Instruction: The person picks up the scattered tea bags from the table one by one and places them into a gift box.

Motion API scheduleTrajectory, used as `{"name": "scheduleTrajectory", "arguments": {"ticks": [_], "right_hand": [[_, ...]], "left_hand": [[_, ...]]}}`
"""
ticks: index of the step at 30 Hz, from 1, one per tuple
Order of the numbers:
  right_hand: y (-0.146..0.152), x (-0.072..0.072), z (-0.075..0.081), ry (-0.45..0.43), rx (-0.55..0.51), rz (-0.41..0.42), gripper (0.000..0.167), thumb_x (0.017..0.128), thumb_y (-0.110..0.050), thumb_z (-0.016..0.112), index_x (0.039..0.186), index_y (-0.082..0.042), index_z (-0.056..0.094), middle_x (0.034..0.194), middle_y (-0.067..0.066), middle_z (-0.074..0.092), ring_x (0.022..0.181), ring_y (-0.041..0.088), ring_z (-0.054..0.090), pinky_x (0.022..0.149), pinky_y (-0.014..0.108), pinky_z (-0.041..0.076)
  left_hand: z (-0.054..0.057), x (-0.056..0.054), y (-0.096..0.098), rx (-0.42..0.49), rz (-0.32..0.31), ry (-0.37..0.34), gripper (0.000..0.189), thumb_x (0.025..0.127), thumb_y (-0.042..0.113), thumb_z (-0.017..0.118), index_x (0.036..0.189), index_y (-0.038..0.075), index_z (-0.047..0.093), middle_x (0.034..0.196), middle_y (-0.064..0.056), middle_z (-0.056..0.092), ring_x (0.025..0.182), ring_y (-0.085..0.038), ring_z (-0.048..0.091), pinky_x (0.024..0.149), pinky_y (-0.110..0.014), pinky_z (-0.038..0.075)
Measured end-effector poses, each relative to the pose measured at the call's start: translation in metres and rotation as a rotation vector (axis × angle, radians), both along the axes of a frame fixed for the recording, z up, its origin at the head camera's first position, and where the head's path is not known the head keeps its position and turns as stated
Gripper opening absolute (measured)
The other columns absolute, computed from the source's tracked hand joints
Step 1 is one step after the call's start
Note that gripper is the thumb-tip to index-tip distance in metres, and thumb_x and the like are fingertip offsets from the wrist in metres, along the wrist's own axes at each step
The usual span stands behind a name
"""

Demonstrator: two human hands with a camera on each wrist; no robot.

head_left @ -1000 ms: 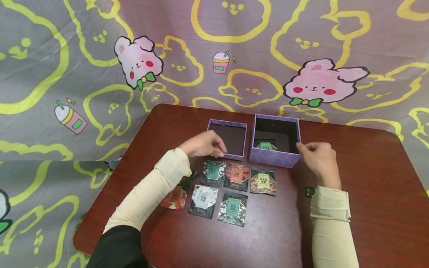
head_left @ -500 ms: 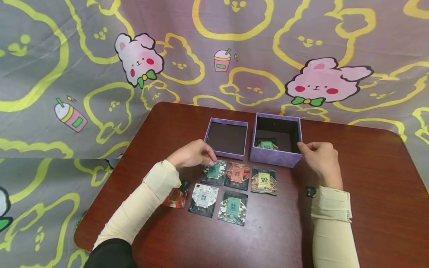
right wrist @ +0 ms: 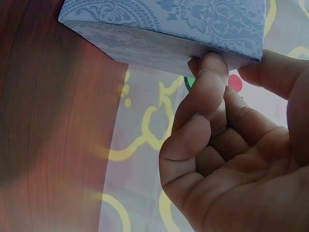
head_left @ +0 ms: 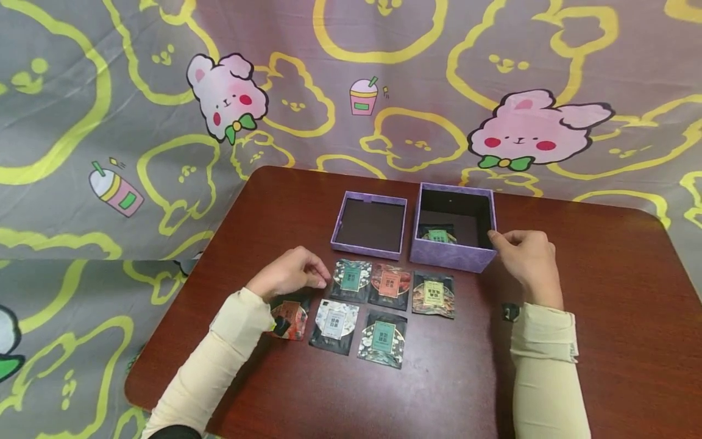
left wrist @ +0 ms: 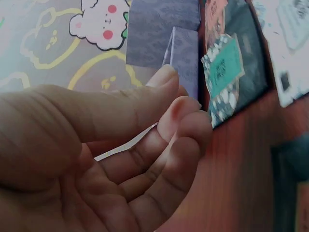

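Note:
My right hand [head_left: 528,261] pinches the right wall of an open purple box [head_left: 452,257]; in the right wrist view its thumb and curled index finger meet the patterned box wall [right wrist: 159,41]. One green-labelled packet [head_left: 438,235] lies inside the box. My left hand [head_left: 287,272] hovers left of the packets, fingers loosely bent and holding nothing, as the left wrist view also shows. Nearest to it are a green-labelled packet [head_left: 351,280] and, partly behind the wrist, a red packet [head_left: 296,319]. The shallow purple lid [head_left: 370,227] lies inside-up beside the box.
Other flat packets lie in two rows: a red-labelled one [head_left: 390,285], a yellow-labelled one [head_left: 434,295], a white one [head_left: 334,326] and a green-labelled one [head_left: 382,339]. A small dark object [head_left: 510,312] sits by the right wrist. A patterned cloth [head_left: 307,36] hangs behind the table [head_left: 439,390].
My left hand has moved left and nearer, away from the lid's front edge and past the green-labelled packet. The right hand keeps its hold on the box.

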State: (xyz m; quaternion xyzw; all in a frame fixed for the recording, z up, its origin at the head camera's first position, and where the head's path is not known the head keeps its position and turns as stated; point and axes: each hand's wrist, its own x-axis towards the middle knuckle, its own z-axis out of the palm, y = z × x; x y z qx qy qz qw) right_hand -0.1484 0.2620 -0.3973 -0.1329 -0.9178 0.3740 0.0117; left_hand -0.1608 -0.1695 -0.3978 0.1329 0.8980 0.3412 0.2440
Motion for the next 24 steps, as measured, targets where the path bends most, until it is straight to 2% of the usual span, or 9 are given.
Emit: {"name": "scheduleTrajectory", "arguments": {"ticks": [3, 8, 14, 19, 24], "right_hand": [[0.0, 0.0, 0.0, -0.011, -0.003, -0.01, 0.058, 0.1, -0.051, 0.054, 0.105, 0.003, 0.073, 0.106, 0.025, 0.066, 0.108, 0.042, 0.046, 0.066, 0.04, 0.039], [0.0, 0.0, 0.0, -0.002, -0.017, -0.015, 0.056, 0.1, -0.05, 0.055, 0.104, 0.003, 0.073, 0.103, 0.024, 0.067, 0.106, 0.04, 0.047, 0.065, 0.04, 0.039], [0.001, -0.001, 0.001, -0.002, 0.002, -0.01, 0.056, 0.1, -0.049, 0.054, 0.104, 0.003, 0.074, 0.105, 0.025, 0.066, 0.104, 0.039, 0.048, 0.064, 0.04, 0.039], [0.002, 0.0, 0.002, -0.019, -0.009, -0.014, 0.056, 0.1, -0.049, 0.054, 0.106, 0.003, 0.073, 0.107, 0.024, 0.066, 0.103, 0.037, 0.047, 0.065, 0.04, 0.039], [0.0, 0.0, 0.002, -0.017, -0.017, -0.003, 0.056, 0.1, -0.05, 0.055, 0.106, 0.003, 0.074, 0.105, 0.023, 0.066, 0.105, 0.038, 0.044, 0.066, 0.04, 0.038]], "left_hand": [[-0.002, 0.004, -0.006, 0.004, 0.017, 0.001, 0.009, 0.085, 0.003, 0.08, 0.092, 0.008, 0.079, 0.08, 0.001, 0.07, 0.073, -0.017, 0.061, 0.069, -0.033, 0.052], [-0.004, 0.011, -0.016, 0.006, 0.003, 0.005, 0.009, 0.084, 0.003, 0.081, 0.093, 0.005, 0.078, 0.079, 0.002, 0.07, 0.073, -0.016, 0.062, 0.07, -0.033, 0.053], [-0.008, 0.021, -0.037, 0.016, 0.095, -0.003, 0.01, 0.086, -0.001, 0.078, 0.094, 0.004, 0.078, 0.082, -0.001, 0.071, 0.076, -0.018, 0.065, 0.072, -0.034, 0.054], [-0.012, 0.027, -0.05, 0.067, 0.111, -0.012, 0.012, 0.086, -0.001, 0.077, 0.098, 0.0, 0.077, 0.085, -0.003, 0.072, 0.077, -0.018, 0.066, 0.072, -0.034, 0.055], [-0.017, 0.032, -0.069, 0.02, 0.18, 0.006, 0.015, 0.081, -0.002, 0.081, 0.095, -0.001, 0.076, 0.082, -0.004, 0.072, 0.073, -0.016, 0.066, 0.068, -0.032, 0.055]]}}
